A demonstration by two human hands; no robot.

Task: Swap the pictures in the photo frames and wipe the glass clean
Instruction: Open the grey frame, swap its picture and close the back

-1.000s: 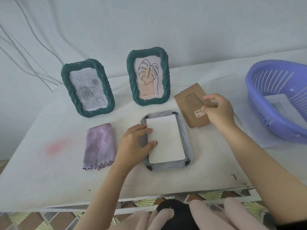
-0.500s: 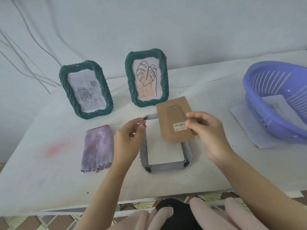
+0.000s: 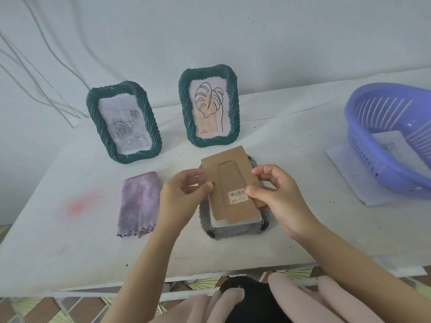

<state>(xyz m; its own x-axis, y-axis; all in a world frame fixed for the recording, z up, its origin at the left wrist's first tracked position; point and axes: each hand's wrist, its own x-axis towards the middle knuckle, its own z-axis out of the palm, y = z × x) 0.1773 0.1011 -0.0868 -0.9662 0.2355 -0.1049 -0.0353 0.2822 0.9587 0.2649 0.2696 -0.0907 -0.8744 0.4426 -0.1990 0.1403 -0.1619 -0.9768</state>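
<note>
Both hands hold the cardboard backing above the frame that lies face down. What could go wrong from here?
1. The backing is tilted over the frame; pushed in askew, it may shift or crease the white sheet inside.
2. The leaf frame stands close behind the hands; a forward nudge from the left hand or right hand could tip it.

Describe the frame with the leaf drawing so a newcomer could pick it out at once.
On the white table, two green rope-edged frames stand at the back. Take the right-hand one, just behind the brown backing board. Its picture is a black-line leaf over orange stripes; its left neighbour shows grey roses.
</note>
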